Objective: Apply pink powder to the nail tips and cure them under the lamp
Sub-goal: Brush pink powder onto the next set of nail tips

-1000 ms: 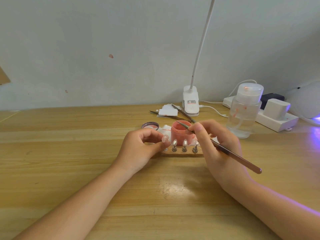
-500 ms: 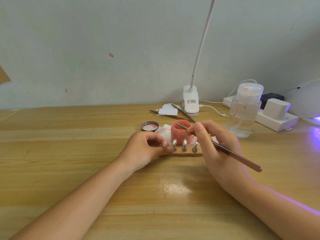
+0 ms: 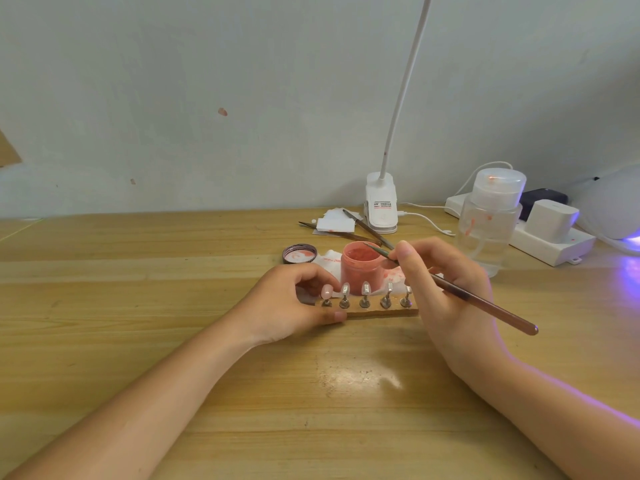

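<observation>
Pink-coated nail tip (image 3: 326,291) is back on the wooden holder strip (image 3: 381,311).
Left hand (image 3: 294,303) steadies the strip's nine-o'clock end; right hand (image 3: 446,289) pinches the slim brush (image 3: 460,294) over the pink powder jar (image 3: 360,268).

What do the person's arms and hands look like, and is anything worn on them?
Both forearms are bare as far as the picture shows: no sleeves, watch or bracelet. The left hand and the right hand wear no gloves or visible rings. The visible fingernails are short and look unpainted. Purple light tints the right forearm's outer edge.

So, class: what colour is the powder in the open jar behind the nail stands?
Pink, a coral shade; the powder jar shows in the head view.
</observation>
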A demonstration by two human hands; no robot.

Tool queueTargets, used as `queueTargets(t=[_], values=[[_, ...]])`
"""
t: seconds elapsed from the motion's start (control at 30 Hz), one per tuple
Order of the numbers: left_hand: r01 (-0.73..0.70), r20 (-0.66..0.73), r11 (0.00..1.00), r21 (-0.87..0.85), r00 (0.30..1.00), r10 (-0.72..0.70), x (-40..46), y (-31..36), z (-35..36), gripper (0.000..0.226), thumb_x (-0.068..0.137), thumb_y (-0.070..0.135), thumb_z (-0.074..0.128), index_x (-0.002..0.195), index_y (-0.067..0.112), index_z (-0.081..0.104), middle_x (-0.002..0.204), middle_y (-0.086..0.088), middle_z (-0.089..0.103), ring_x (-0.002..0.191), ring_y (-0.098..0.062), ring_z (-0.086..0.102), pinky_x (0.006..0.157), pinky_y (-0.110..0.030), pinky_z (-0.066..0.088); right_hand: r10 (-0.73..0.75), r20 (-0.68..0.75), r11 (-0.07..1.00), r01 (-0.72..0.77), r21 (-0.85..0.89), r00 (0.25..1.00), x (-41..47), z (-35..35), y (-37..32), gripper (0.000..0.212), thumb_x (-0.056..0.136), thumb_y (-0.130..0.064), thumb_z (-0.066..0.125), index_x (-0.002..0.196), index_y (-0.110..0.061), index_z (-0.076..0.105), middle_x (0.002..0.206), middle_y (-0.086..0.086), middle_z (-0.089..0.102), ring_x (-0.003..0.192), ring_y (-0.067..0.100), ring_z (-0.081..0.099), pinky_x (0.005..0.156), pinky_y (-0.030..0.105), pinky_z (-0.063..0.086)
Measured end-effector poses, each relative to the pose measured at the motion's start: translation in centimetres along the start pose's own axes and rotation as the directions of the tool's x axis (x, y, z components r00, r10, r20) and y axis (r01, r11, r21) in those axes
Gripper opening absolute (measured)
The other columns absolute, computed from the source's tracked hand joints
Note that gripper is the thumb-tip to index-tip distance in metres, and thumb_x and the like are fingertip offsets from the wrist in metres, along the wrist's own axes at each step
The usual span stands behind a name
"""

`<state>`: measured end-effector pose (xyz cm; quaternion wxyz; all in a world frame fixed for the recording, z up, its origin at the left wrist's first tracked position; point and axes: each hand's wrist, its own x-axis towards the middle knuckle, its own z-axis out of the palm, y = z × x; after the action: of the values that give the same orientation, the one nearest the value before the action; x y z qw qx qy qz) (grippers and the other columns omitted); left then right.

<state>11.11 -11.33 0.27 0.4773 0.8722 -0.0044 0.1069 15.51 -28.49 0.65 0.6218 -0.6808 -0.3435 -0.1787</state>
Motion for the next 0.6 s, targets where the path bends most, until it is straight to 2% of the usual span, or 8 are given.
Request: queueTargets(t=[0.1, 0.2, 0.33, 0.6], values=[[-0.001, 0.032, 1.0, 0.004, 0.999, 0.001, 0.0, 0.2, -0.3, 0.026, 0.066, 0.005, 0.078, 0.074, 0.025, 0.063, 0.061, 0.017, 0.05, 0.051, 0.009, 0.045, 0.056, -0.002, 0.033, 0.009, -0.001, 1.0, -0.009, -0.016, 1.0, 0.1, -0.2, 0.4, 0.019, 0.088, -0.028, 0.055, 0.071, -0.023, 0.063, 0.064, -0.022, 0.061, 0.061, -0.002, 0.053, 0.058, 0.006, 0.036], [-0.011, 0.046, 1.0, -0.025, 0.999, 0.012, 0.0, 0.4, -0.2, 0.024, 0.069, 0.007, 0.077, 0.07, 0.025, 0.061, 0.058, 0.017, 0.047, 0.049, 0.008, 0.044, 0.054, -0.002, 0.032, 0.037, -0.012, 0.999, -0.037, -0.006, 0.999, 0.1, -0.2, 0.6, 0.02, 0.085, -0.028, 0.053, 0.07, -0.021, 0.063, 0.07, -0.013, 0.065, 0.062, -0.002, 0.054, 0.059, 0.006, 0.037], [-0.015, -0.016, 1.0, -0.018, 1.0, 0.015, 0.0, 0.4, 0.4, 0.018, 0.07, 0.013, 0.077, 0.071, 0.023, 0.062, 0.05, 0.02, 0.046, 0.048, 0.007, 0.043, 0.052, -0.003, 0.032, 0.044, -0.02, 0.999, -0.045, -0.008, 0.999, 0.1, -0.2, 0.7, 0.022, 0.086, -0.027, 0.053, 0.07, -0.017, 0.064, 0.074, -0.009, 0.066, 0.063, -0.001, 0.055, 0.059, 0.007, 0.038], [-0.071, -0.089, 0.997, 0.018, 0.993, 0.072, 0.0, 0.4, 1.2, 0.025, 0.073, 0.005, 0.073, 0.064, 0.024, 0.059, 0.054, 0.012, 0.041, 0.047, 0.004, 0.044, 0.054, -0.002, 0.032, 0.059, -0.036, 0.998, -0.059, -0.006, 0.998, 0.1, -0.2, 0.7, 0.022, 0.086, -0.027, 0.051, 0.068, -0.023, 0.062, 0.074, -0.011, 0.066, 0.062, -0.002, 0.056, 0.058, 0.007, 0.038]])
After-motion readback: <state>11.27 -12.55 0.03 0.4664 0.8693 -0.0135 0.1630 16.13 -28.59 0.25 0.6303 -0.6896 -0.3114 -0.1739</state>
